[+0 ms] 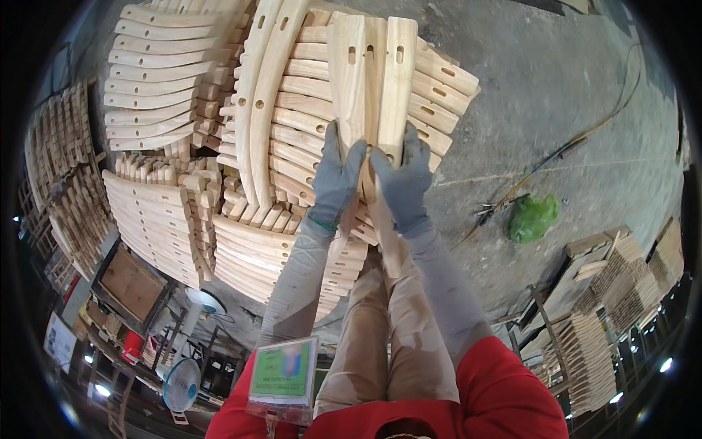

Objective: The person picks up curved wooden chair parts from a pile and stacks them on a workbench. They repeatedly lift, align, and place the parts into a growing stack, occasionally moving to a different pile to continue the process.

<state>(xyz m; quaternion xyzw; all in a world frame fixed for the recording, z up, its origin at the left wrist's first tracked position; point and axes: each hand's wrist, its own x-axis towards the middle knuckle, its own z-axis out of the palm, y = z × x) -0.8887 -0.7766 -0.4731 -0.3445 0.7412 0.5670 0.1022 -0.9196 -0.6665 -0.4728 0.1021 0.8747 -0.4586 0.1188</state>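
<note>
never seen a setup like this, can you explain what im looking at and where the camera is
There is no robot here: a person works with two hands in grey gloves. The single picture comes from a wide fisheye camera worn on the head and looking down, so straight edges bend near the rim. The left hand and right hand grip long, pale wooden pieces with slots near their far ends. Beneath and beyond them are stacks of similar wooden parts. On the grey floor to the right lie a green plastic bag and a thin cable or hose; I cannot tell which.
</note>
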